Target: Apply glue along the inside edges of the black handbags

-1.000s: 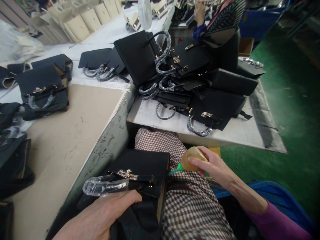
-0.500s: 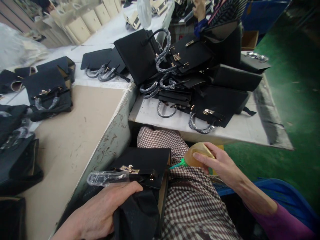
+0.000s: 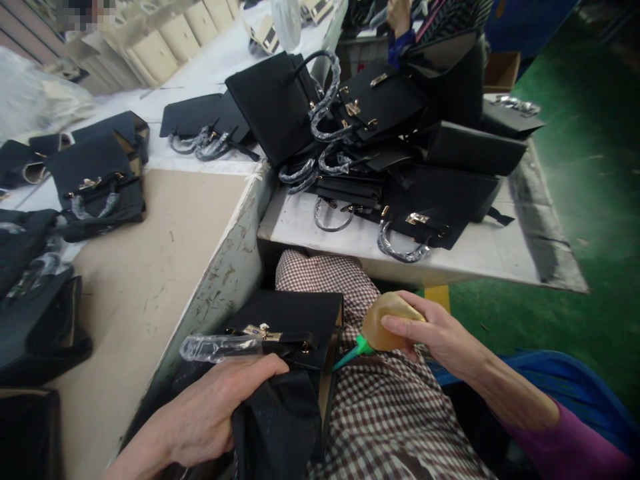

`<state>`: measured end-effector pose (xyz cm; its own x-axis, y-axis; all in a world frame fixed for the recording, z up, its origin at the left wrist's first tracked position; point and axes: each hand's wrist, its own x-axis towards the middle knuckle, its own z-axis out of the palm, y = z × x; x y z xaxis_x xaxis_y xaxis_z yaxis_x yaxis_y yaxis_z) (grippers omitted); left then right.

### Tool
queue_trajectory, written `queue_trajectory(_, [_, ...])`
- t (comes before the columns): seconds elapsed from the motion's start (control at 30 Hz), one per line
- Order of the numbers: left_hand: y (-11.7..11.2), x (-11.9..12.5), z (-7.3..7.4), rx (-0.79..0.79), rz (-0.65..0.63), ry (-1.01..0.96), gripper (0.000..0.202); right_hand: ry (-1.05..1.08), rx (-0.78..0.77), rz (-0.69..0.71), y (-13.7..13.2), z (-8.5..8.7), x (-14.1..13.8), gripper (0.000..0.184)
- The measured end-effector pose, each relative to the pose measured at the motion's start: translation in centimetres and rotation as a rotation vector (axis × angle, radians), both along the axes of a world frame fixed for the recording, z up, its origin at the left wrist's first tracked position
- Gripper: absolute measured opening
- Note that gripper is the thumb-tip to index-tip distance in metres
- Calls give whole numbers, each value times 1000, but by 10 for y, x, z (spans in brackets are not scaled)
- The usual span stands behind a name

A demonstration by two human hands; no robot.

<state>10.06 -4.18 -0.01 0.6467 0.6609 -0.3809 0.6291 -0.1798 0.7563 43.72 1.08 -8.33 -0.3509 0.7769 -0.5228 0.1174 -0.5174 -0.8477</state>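
A black handbag (image 3: 295, 310) with a gold clasp and a plastic-wrapped handle rests on my lap, over a checked apron (image 3: 380, 413). My left hand (image 3: 215, 407) grips the bag's near part, thumb on top beside the handle; its other fingers are hidden beneath. In my right hand (image 3: 425, 327) is an amber squeeze bottle (image 3: 393, 320) with a green nozzle (image 3: 353, 351). The nozzle tip points down-left at the bag's right side edge, where a tan inner layer shows. Whether the tip touches that edge I cannot tell.
Black handbags (image 3: 340, 120) lie piled on the table ahead, and others (image 3: 95, 193) lie on the left table (image 3: 150, 267). Cream bags (image 3: 160, 53) stand at the back left. A blue basket (image 3: 560, 380) is at my right. Beyond the pile shows another person's hand (image 3: 399, 17).
My right hand has brought the nozzle tip down along the bag's side edge, toward me. The bottle is tilted more steeply. My left hand keeps its hold on the bag.
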Motion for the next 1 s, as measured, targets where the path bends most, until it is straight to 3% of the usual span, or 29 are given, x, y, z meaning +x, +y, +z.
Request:
queue_trajectory(0.2, [3,-1,0,-164,41,-70,35,62,-31,29,-12,10,-2,41])
queue_trajectory(0.43, [2,-1,0,-139,44,-105,34,160,-95,34,-30,26,-4,43])
queue_trajectory(0.6, [7,3,6,-124,71,-153,17,254,-156,-19,-36,18,-5,42])
queue_trajectory(0.73, [7,3,8,-99,120,-138,19,327,-173,-45,-32,7,-6,42])
queue_trajectory(1.0, [5,7,8,-115,103,-153,17,2,52,-64,-21,11,4,47])
